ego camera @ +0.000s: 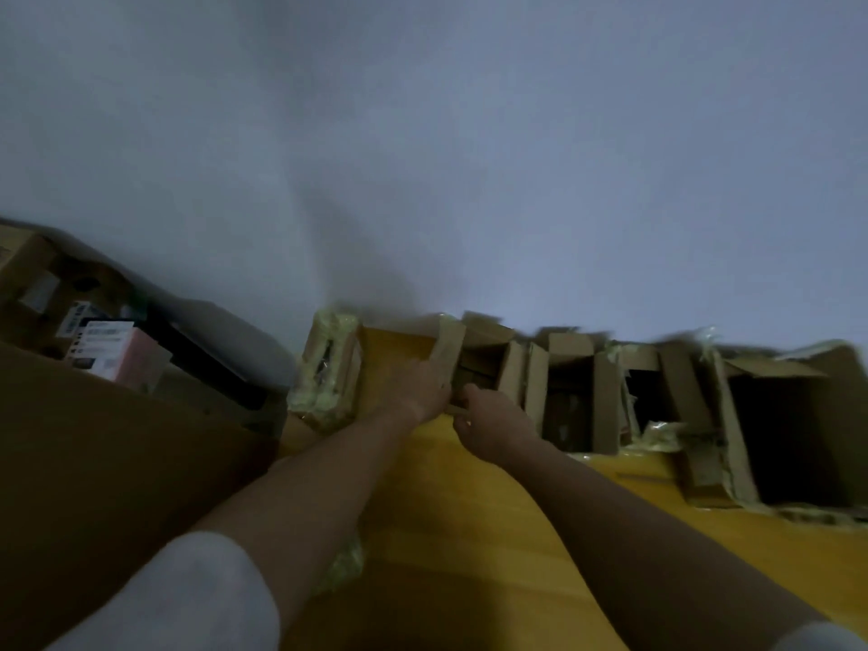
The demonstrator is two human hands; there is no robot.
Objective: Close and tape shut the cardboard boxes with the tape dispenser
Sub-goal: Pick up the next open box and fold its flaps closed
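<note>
White wall (469,157): fills the upper view. Yellow floor (469,533): beneath both arms. Open cardboard boxes (794,434), flaps up: in a row along the wall. Taped-up box (329,368): at the row's left end. Left hand (422,387): fingers flat on a box flap (448,352). Right hand (488,425): fingers curled, pinching that flap's near edge. Tape dispenser: cannot tell.
</note>
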